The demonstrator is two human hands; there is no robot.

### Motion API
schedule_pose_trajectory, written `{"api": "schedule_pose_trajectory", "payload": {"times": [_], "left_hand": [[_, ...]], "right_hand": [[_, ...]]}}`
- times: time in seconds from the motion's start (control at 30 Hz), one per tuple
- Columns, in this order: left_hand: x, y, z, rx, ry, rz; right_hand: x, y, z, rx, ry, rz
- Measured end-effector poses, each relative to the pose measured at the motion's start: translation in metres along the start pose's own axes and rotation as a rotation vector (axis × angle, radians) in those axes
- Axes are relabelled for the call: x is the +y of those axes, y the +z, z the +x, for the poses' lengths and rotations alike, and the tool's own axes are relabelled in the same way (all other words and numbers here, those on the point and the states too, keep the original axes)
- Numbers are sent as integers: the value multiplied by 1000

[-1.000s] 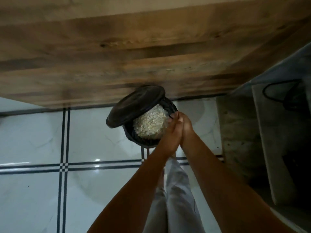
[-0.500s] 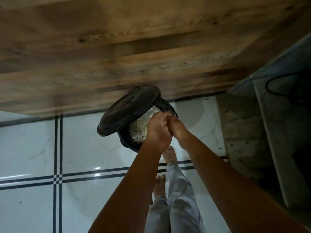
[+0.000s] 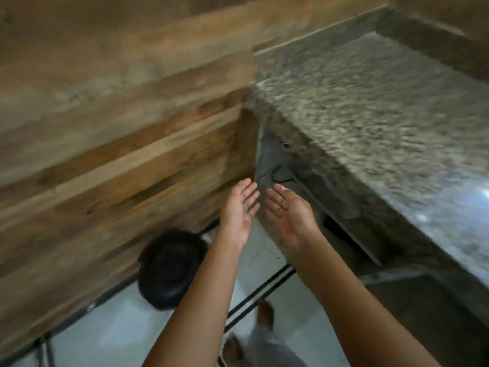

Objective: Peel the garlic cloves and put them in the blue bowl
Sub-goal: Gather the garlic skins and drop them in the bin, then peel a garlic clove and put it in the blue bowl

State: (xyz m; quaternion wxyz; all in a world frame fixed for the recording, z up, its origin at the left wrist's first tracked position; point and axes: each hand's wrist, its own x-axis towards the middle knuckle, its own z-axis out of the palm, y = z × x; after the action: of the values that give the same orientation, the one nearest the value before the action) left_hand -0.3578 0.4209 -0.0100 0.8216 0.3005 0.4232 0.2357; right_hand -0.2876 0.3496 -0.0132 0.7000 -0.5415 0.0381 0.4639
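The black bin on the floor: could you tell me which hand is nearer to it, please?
Left. The left hand is above and right of the black bin; the right hand is farther right, beside the granite counter.

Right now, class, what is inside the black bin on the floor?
Nothing inside shows. The black bin looks covered by its dark lid, though the view is blurred, so any contents are hidden. The left hand and right hand are open and hold nothing.

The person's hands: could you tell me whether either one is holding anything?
No, the left hand and the right hand are both open, with straight fingers and empty palms.
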Motion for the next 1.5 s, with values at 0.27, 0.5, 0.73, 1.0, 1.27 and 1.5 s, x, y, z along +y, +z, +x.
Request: {"api": "schedule_pose_trajectory", "payload": {"times": [0.27, 0.5, 0.73, 1.0, 1.27, 1.5], "left_hand": [[-90, 207, -90, -450, -81, 261], [-214, 333, -158, -674, -189, 453], [-321, 409, -184, -692, -240, 624], [-365, 458, -174, -635, -210, 747], [-375, 478, -155, -659, -212, 800], [-363, 467, -139, -671, -182, 702]], "right_hand": [[-130, -179, -117, 370, -368, 264], [-179, -347, -201, 633, -558, 312], [-196, -492, -209, 1023, -489, -111], [-218, -562, -187, 1138, -338, -734], [-231, -578, -162, 1128, -269, -967], [-251, -555, -172, 1067, -410, -773]]}}
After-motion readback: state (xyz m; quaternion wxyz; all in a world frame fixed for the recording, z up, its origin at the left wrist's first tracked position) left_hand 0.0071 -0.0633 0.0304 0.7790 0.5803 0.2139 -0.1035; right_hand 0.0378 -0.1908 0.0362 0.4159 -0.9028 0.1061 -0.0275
